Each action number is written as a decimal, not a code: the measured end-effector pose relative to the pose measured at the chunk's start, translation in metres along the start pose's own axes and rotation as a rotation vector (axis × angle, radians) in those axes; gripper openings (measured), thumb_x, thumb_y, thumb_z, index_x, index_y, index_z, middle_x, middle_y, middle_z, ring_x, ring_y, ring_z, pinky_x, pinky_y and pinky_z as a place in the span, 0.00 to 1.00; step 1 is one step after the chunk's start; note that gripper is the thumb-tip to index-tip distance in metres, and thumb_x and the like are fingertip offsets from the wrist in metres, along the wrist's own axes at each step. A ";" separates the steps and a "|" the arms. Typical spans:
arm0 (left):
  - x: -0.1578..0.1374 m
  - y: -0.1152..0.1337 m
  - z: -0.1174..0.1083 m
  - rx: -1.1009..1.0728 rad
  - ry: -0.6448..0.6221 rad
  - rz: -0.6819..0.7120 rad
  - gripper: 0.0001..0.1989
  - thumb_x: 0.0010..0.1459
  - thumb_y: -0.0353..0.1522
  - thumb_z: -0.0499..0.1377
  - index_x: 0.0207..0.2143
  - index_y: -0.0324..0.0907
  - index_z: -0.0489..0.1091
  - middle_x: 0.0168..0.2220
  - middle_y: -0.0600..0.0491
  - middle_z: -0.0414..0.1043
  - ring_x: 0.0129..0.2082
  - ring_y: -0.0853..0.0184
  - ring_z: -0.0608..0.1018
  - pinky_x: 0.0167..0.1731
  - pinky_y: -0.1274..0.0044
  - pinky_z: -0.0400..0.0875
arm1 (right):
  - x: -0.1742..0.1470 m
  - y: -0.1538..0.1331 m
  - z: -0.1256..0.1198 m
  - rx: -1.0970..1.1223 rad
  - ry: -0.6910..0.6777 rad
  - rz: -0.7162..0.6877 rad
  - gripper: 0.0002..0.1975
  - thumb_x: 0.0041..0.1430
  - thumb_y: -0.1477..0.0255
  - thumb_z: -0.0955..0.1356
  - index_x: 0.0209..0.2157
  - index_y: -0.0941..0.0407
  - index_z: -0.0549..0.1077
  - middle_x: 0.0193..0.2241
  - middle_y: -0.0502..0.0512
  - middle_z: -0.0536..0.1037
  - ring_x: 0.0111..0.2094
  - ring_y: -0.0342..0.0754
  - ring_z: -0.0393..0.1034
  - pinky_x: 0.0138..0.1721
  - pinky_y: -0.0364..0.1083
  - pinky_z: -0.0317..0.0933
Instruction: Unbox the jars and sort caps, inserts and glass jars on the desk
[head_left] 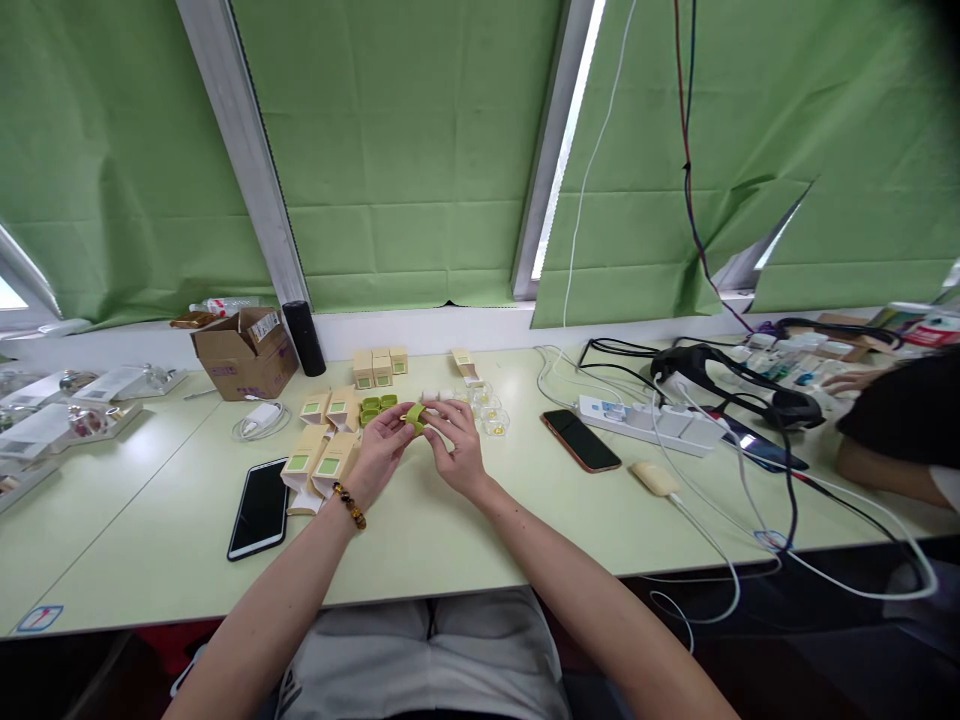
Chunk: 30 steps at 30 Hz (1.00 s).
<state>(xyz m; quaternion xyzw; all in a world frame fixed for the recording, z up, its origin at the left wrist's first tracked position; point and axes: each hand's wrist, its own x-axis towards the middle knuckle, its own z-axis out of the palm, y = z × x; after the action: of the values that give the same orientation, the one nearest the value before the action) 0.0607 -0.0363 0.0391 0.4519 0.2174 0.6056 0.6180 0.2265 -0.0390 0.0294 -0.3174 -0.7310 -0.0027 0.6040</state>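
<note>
Between my two hands is a small green piece (415, 418), held just above the table; its exact kind is too small to make out. My left hand (384, 450), with a beaded bracelet (350, 506) at the wrist, pinches it from the left. The fingers of my right hand (457, 448) close on its right side. Right behind my left hand sit several green square pieces (377, 406). Small clear round containers (491, 410), some with yellow inside, stand beyond my right hand. Open cream cartons with green labels (334, 460) stand left of my left hand.
A phone (257, 508) lies at left, another phone (581, 440) at right near a power strip (649, 425) and loose cables. Farther back are closed small boxes (380, 367), a cardboard box (244, 360) and a black cylinder (304, 338). Another person's arm (892, 470) rests at far right.
</note>
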 end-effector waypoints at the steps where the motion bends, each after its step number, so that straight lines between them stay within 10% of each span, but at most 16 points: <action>1: 0.000 0.000 0.000 -0.003 0.000 0.002 0.23 0.50 0.30 0.76 0.49 0.40 0.78 0.44 0.49 0.80 0.41 0.70 0.80 0.49 0.75 0.74 | 0.000 0.001 0.000 0.009 0.004 -0.009 0.16 0.68 0.75 0.66 0.52 0.48 0.80 0.52 0.58 0.80 0.56 0.58 0.67 0.55 0.62 0.69; 12: -0.005 -0.001 0.010 0.012 -0.089 -0.062 0.22 0.52 0.34 0.75 0.49 0.40 0.79 0.37 0.50 0.78 0.35 0.70 0.78 0.43 0.75 0.75 | 0.000 0.006 0.000 -0.020 0.108 -0.050 0.10 0.63 0.77 0.70 0.35 0.49 0.82 0.44 0.58 0.79 0.52 0.58 0.66 0.44 0.57 0.71; 30: -0.002 0.000 0.002 -0.087 -0.079 -0.086 0.20 0.59 0.33 0.70 0.54 0.43 0.75 0.40 0.50 0.78 0.41 0.64 0.80 0.55 0.60 0.75 | -0.002 0.006 0.001 -0.096 0.074 -0.050 0.07 0.65 0.73 0.69 0.35 0.50 0.80 0.38 0.59 0.72 0.47 0.58 0.66 0.51 0.61 0.67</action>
<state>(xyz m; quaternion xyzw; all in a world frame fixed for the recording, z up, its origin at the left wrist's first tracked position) 0.0622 -0.0389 0.0400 0.4383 0.1857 0.5689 0.6706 0.2287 -0.0347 0.0250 -0.3274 -0.7148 -0.0643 0.6145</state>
